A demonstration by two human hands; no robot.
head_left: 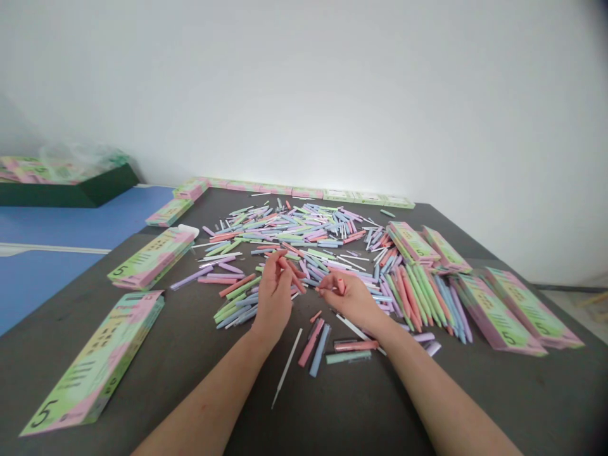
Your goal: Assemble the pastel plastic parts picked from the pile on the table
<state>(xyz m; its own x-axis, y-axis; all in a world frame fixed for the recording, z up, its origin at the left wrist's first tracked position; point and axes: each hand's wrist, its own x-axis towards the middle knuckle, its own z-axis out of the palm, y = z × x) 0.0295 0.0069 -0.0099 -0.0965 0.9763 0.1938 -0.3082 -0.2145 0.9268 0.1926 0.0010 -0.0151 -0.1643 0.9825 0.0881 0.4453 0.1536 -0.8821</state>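
My left hand (274, 297) is closed around a coral-red pen barrel (295, 278), which slants between thumb and fingers. Just to its right, my right hand (351, 296) is curled, with a small red pen piece (341, 285) showing among its fingers. Its thumb and forefinger pinch together near the barrel's end; whatever sits at those tips is too small to name. Below the hands lie a white refill (287, 368), a red pen cap (311, 342), a blue cap (320, 350) and a green cap (348, 357). A big loose heap of pastel pen parts (304, 225) spreads beyond the hands.
Sorted pens (422, 294) lie in a row at right, beside pastel boxes (496, 313). More boxes stand at left (95, 361) and along the back edge (275, 189) of the dark table (190, 380). A dark green tray (95, 189) rests on a blue surface (123, 218).
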